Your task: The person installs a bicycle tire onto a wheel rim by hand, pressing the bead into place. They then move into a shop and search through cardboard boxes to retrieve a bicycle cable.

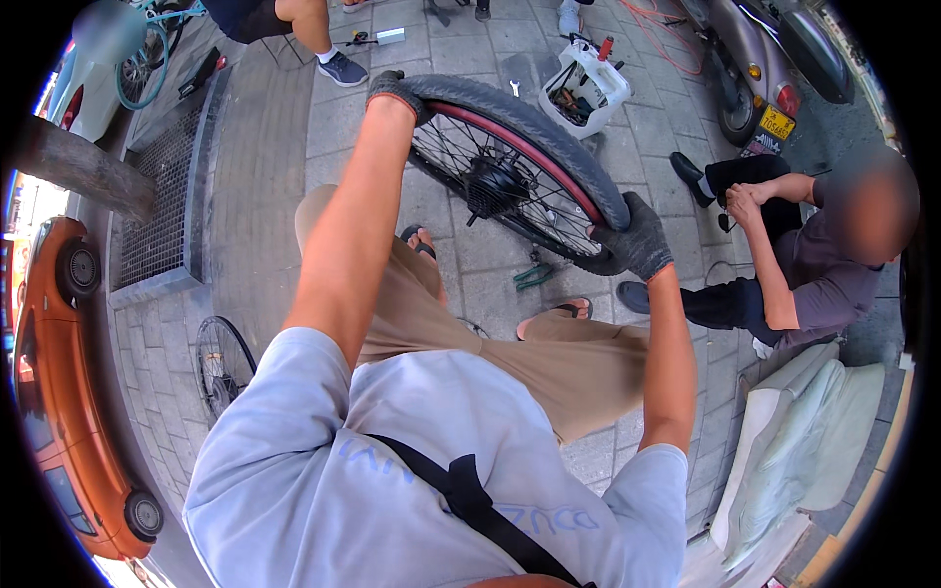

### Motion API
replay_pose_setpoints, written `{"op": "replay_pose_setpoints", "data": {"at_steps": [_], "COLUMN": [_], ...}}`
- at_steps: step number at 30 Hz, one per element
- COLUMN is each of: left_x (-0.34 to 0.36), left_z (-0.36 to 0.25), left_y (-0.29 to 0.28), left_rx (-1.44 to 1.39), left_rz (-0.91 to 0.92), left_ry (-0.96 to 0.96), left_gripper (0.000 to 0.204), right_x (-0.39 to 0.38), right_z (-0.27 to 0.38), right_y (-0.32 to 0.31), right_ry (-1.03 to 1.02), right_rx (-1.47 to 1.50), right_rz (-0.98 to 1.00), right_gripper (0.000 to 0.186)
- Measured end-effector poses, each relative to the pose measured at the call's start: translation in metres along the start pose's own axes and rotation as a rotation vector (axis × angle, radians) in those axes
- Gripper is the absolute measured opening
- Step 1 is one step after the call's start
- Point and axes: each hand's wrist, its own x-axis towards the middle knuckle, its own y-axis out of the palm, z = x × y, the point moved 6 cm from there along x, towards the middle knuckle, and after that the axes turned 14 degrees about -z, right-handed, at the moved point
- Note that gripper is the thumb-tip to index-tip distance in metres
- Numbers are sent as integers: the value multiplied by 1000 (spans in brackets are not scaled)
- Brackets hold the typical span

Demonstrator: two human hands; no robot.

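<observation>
A bicycle wheel with a thick black tyre (pixel 534 125) is held tilted in front of me, above the paving. A red band (pixel 515 149) runs along the inner side of the tyre, and spokes lead to a large black hub (pixel 494 186). My left hand (pixel 400 95), in a dark glove, is closed around the tyre at the far left end. At the right end my right hand (pixel 639 239), also in a dark glove, grips the tyre. The lower edge of the wheel is partly hidden by that hand. Green-handled pliers (pixel 534 276) lie on the ground below the wheel.
A cut-open white plastic container (pixel 586 93) with tools stands beyond the wheel, near a wrench (pixel 515 88). A seated person (pixel 818 255) is close on my right. Another wheel (pixel 222 365) lies at left. Folded pale sheets (pixel 799 441) lie lower right; a scooter (pixel 760 64) stands behind.
</observation>
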Motion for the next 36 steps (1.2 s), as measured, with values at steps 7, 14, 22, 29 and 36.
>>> {"op": "replay_pose_setpoints", "data": {"at_steps": [7,14,22,29,36], "left_x": [5,24,-26,-77,-54], "left_z": [19,23,34,70,72], "left_y": [6,15,5,1,18], "left_rx": [16,-31,128,-117,-99], "left_rz": [-48,9,-50,-116,-72], "left_ry": [18,-6,148,15,87], "left_gripper": [32,31,34,45,41], "right_x": [13,-3,17,49,52], "right_z": [27,42,98,116,115], "right_y": [-5,-4,-6,-1,-5], "right_ry": [-36,11,-69,132,-10], "right_rx": [-98,-130,-322,-249,-455], "right_rz": [13,-195,-22,267,77], "right_gripper": [55,45,64,73,66]}}
